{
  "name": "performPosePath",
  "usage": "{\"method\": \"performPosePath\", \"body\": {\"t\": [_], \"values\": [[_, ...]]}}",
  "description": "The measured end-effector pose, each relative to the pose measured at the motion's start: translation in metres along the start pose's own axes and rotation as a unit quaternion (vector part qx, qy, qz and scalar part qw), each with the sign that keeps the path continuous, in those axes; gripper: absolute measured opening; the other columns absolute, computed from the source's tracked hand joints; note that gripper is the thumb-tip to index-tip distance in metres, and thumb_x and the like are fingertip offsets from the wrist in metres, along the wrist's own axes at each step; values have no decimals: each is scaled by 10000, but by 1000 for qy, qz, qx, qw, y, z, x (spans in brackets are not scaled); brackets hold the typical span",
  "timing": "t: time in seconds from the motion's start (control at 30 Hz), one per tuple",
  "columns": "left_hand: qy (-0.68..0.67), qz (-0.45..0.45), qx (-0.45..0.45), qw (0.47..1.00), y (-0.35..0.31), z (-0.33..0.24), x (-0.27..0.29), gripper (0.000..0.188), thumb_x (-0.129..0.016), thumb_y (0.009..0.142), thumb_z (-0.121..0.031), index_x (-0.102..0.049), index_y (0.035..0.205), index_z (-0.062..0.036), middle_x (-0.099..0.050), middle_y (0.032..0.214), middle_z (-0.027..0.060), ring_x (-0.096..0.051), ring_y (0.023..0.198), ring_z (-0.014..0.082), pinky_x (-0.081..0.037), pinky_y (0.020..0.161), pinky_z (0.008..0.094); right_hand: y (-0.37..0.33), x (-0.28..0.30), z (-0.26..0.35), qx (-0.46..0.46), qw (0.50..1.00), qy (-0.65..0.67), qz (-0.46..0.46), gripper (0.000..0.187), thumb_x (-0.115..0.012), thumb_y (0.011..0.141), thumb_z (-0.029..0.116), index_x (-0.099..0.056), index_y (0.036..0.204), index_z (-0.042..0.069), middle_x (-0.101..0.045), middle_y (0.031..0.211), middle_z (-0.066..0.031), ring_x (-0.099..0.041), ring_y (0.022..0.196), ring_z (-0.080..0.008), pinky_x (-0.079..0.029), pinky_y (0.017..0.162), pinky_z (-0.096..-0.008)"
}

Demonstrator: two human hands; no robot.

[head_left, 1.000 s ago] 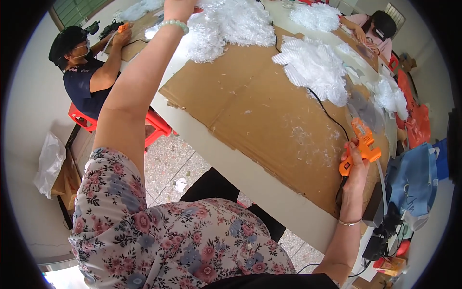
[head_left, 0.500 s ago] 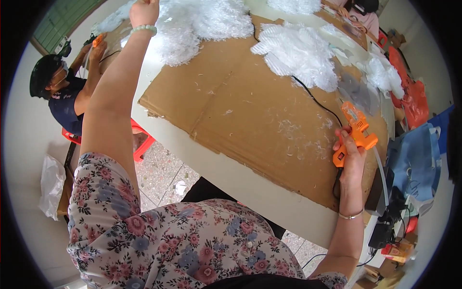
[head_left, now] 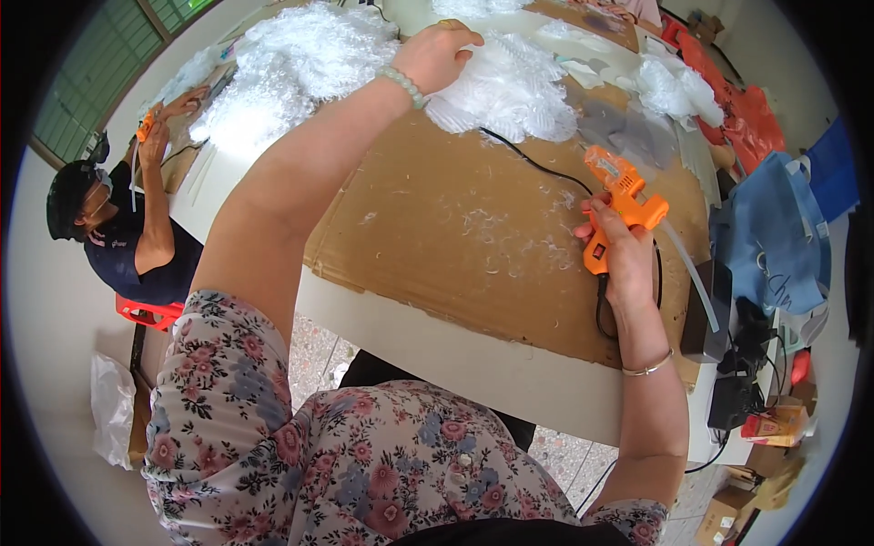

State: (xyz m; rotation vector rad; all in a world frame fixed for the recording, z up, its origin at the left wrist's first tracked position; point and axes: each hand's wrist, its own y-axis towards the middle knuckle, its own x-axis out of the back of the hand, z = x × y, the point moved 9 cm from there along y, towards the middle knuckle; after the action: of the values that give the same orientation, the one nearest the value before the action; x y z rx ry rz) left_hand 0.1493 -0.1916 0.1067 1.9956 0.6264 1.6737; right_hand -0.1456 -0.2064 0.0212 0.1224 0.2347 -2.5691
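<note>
Glue gun (head_left: 623, 196), orange, sits in the right hand (head_left: 626, 250), fingers wrapped round its grip, palm closed on it; nozzle tips away and leftward, clear glue stick (head_left: 694, 278) trailing from its rear toward the table's right edge. Gun is over the right part of the cardboard (head_left: 437, 237), to the right of the left hand (head_left: 442, 56) and nearer the body. Left hand reaches far forward, fingers bent, at the left side of the near white pile (head_left: 514, 96); whether it touches the pile or pinches anything, cannot tell. Larger white pile (head_left: 296, 77) lies beyond the left forearm. Black cord (head_left: 537, 166) runs from the near pile toward the gun hand. Pale wisps (head_left: 492, 241) scattered on the cardboard, between the body and the near pile. Grey film (head_left: 628, 127) lies just beyond the gun. Table (head_left: 455, 346) white, its near edge bare. Blue bag (head_left: 765, 232) to the right. Co-worker (head_left: 137, 232) at left holds a second orange gun (head_left: 145, 126).
</note>
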Motion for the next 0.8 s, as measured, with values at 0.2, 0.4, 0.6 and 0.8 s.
{"method": "performPosePath", "body": {"t": [0.2, 0.4, 0.6, 0.8], "values": [[135, 34, -37, 990, 33, -11, -57, 243, -615, 764, -69, -679, 991, -127, -640, 1022, 89, -616, 918, 282, -516, 765, 404, 7, 1, -6, -24, 1000, 16, -5, 155, -566, 865, 110, -551, 998, 33, -616, 890, -63, -584, 633, -123, -451, 594, -250], [44, 107, 146, 982, 55, 45, -76, 232, -615, 804, -97, -669, 1029, -87, -676, 913, 79, -643, 824, 243, -512, 750, 338, 10, -3, -4, -17, 999, 25, 10, 145, -583, 855, 100, -548, 976, 29, -617, 875, -63, -586, 623, -119, -465, 589, -254], [-153, -72, -30, 985, 78, -25, 21, 154, -563, 802, -118, -674, 852, -23, -660, 779, 159, -641, 735, 320, -502, 667, 374, 8, 2, -6, -8, 1000, 24, 16, 146, -582, 858, 99, -546, 979, 28, -619, 863, -65, -591, 624, -120, -480, 590, -260], [-130, -41, -30, 990, 45, -83, 69, 117, -592, 782, -85, -673, 829, -15, -658, 742, 159, -650, 691, 255, -502, 625, 329, 5, 4, -12, 15, 1000, 9, 16, 143, -583, 858, 102, -545, 977, 31, -619, 861, -62, -590, 624, -117, -479, 580, -256]]}}
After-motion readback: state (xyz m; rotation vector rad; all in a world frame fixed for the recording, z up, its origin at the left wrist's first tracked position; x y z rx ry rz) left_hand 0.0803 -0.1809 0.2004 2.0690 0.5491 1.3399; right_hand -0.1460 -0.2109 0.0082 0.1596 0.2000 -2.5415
